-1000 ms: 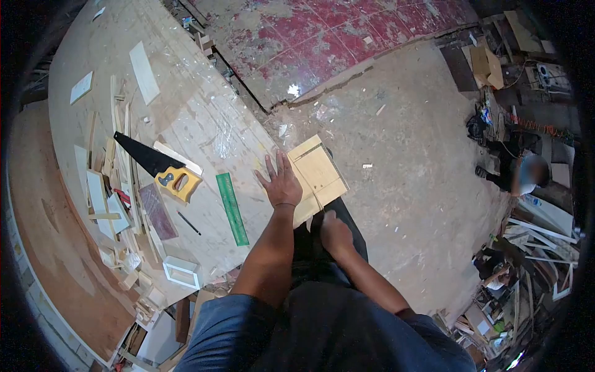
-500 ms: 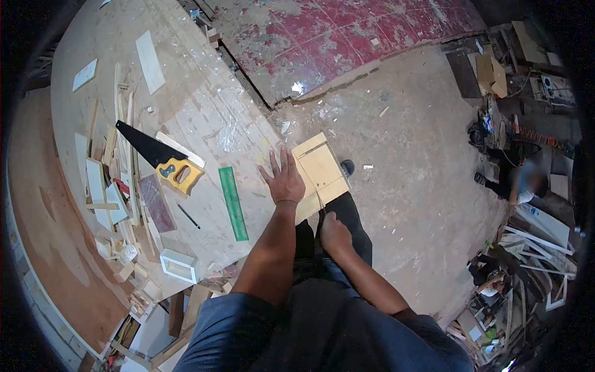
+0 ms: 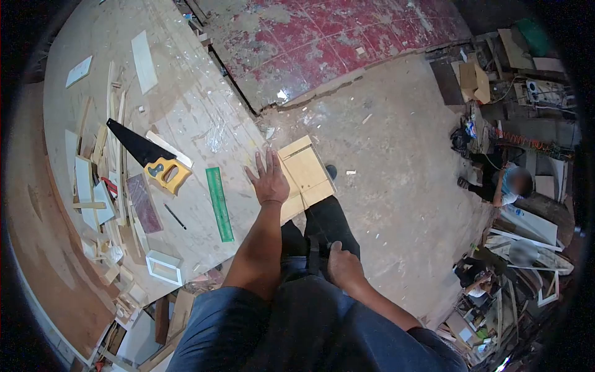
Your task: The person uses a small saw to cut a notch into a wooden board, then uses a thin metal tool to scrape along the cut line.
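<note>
My left hand (image 3: 271,183) lies flat with spread fingers on the table's edge and the near left part of a light wooden board (image 3: 307,170). The board juts out past the table edge over my legs and has lines or slots across it. My right hand (image 3: 345,266) is closed near my lap, around the end of a thin, long tool (image 3: 315,217) whose tip reaches the board's near part. Its handle is hidden in my fist. Left of my left hand, a green ruler (image 3: 220,204) rests on the table.
On the table (image 3: 192,111) lie a yellow-handled saw (image 3: 149,156), a dark pencil (image 3: 175,217), a white frame (image 3: 164,267) and wood strips (image 3: 113,136). Two people, one seated (image 3: 511,185) and another lower down (image 3: 477,279), are at the right among wood scraps.
My right hand has pulled back from the board toward my body, showing more of the thin tool. My left hand stays on the board. The whole view has shifted slightly.
</note>
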{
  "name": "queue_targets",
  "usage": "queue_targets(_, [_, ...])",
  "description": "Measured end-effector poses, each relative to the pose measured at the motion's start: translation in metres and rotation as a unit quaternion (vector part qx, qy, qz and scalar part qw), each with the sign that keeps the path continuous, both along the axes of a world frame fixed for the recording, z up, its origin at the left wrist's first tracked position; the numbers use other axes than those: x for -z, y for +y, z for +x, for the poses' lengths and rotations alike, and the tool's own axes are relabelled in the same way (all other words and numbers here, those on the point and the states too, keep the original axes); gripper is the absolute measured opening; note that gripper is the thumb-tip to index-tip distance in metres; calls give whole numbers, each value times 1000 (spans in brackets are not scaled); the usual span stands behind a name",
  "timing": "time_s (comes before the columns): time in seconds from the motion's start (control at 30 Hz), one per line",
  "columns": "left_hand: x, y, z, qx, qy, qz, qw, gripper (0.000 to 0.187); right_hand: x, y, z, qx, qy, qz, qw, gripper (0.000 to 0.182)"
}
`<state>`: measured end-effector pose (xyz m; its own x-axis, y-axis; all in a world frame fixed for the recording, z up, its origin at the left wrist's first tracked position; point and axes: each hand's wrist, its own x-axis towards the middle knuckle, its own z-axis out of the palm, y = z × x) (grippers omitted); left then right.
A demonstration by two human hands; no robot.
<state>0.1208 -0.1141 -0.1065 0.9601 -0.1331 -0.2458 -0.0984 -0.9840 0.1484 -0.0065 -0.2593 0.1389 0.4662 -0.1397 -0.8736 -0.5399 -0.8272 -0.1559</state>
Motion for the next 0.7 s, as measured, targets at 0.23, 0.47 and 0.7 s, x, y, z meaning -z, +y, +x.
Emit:
queue_targets(0.23, [-7,1,1,-9,16,-12,1000,68,10,11,-16,-34,8,26,999,22])
queue_targets(0.47, [-7,2,-2,-8,-6,-13,1000,67,-53,-29,-7,-25,-83,-53,995,20])
queue_targets(0.7, [-7,2,-10,-19,-57,-42,997,67,162,-115,5,91,-414,-18,906,22])
